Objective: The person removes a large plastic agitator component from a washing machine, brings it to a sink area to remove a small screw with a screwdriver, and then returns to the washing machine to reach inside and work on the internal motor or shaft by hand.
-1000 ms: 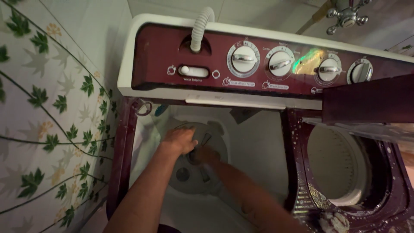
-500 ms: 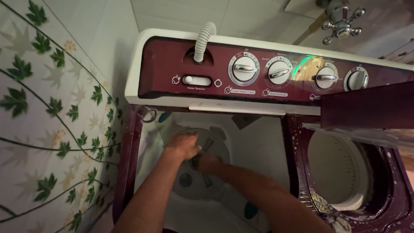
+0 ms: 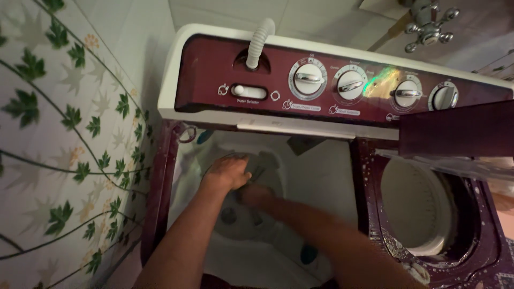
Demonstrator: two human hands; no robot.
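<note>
Both hands deep in wash tub [image 3: 321, 176] of maroon washing machine [image 3: 214, 75]. Left hand [image 3: 227, 172] curled over grey cloth [image 3: 265, 163] near tub's back wall. Right hand [image 3: 256, 194] just beside, fingers hidden: grip cannot tell. Spin drum [image 3: 417, 203] at right.

Dim indoor light falls from above onto the maroon panel [image 3: 342, 80], where an iridescent glare patch sits between the knobs, while the tub [image 3: 321, 176] below it lies in shadow, both hands there soft, and the forearms blur toward the bottom edge.
</note>
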